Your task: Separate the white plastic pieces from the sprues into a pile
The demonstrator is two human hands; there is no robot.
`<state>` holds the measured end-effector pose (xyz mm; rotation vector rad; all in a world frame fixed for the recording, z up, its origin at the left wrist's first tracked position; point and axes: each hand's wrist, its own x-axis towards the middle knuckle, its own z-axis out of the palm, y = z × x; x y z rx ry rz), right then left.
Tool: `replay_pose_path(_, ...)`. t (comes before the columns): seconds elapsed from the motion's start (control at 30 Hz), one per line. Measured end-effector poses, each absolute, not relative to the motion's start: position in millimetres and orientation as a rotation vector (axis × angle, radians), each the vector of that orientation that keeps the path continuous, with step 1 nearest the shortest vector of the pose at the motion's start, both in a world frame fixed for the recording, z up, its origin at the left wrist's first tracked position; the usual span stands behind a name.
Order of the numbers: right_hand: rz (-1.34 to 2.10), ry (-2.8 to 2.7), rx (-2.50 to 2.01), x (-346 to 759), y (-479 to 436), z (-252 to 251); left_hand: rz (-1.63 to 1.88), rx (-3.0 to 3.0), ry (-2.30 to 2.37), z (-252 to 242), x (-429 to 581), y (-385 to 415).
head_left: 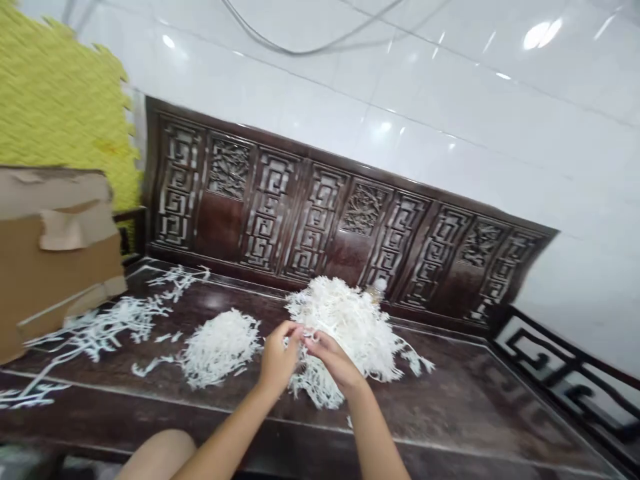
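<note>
My left hand and my right hand meet in front of a large heap of white stringy pieces. The fingertips of both are pinched together around a small white piece, mostly hidden by the fingers, so its exact kind is unclear. To the left of my hands lies a smaller mound of short white pieces. Longer branched white strips are strewn farther left on the dark wooden bench seat.
A carved wooden backrest runs along the tiled wall. An open cardboard box stands at the left, before a yellow foam mat. At the right is a carved armrest. A small clear container sits behind the large heap.
</note>
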<state>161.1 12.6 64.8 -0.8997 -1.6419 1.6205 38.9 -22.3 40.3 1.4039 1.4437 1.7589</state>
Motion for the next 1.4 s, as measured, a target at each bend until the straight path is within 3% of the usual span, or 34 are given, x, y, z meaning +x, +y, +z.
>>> replay_pose_path(0.43, 1.484, -1.608, -1.086, 161, 19, 60, 1.765, 1.150, 1.373, 33, 23, -3)
replay_pose_path(0.9, 1.157, -1.677, -1.002, 161, 12, 41, 1.372, 1.431, 1.383, 36, 31, -24)
replay_pose_path(1.17, 1.180, -1.677, -0.994, 150, 7, 30, 1.453, 1.177, 1.306, 20, 26, -24)
replay_pose_path(1.4, 0.847, -1.923, -1.136, 158, 8, 33, 1.323, 1.692, 1.537, 26, 26, -23)
